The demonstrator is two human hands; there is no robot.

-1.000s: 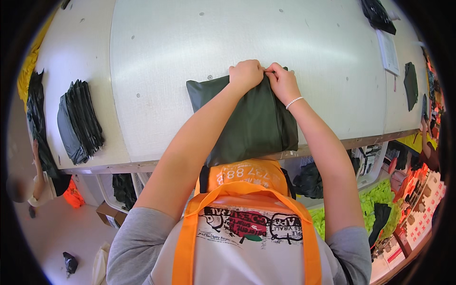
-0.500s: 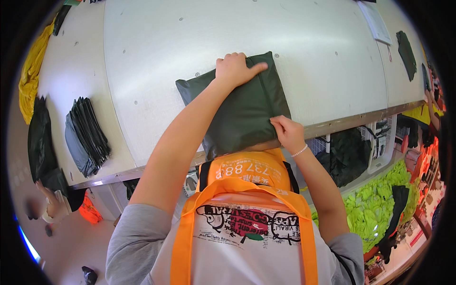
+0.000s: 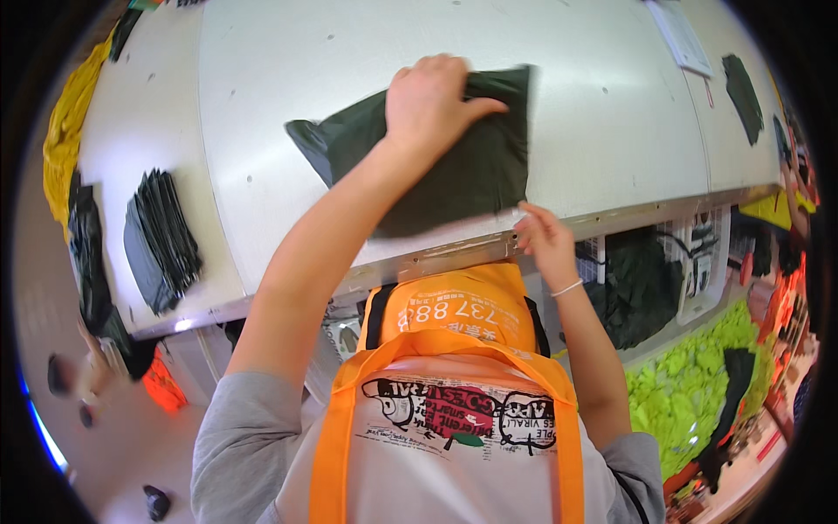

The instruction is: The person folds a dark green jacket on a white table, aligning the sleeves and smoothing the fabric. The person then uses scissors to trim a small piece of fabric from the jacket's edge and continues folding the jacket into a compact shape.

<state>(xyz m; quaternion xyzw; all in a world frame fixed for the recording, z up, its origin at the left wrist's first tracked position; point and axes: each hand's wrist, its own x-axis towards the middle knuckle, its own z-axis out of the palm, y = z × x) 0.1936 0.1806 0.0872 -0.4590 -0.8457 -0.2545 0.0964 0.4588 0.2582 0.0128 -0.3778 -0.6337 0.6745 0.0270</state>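
A flat, squarish dark green packet of smooth fabric (image 3: 463,179) is over the pale worktop, tilted, its left corner folding. My left hand (image 3: 428,100) grips its far edge, fingers curled over the edge and thumb lying across the top face. The undersides of those fingers are hidden. By the packet's near right corner is my right hand (image 3: 546,240), a bracelet at its wrist. Its forefinger reaches to that corner, and a gap shows between the finger and the ones below.
The pale worktop (image 3: 602,131) ends at a metal front edge. At left lies a stack of dark folded pieces (image 3: 161,240), with yellow fabric (image 3: 74,122) beyond. A white crate of dark items (image 3: 642,279) and a lime-green heap (image 3: 685,384) sit below right. A dark strip (image 3: 742,98) lies far right.
The packet's near edge has swung away from me, off the worktop's front edge, and its left corner has folded. My left hand moved farther away; my right hand's pinch has loosened.
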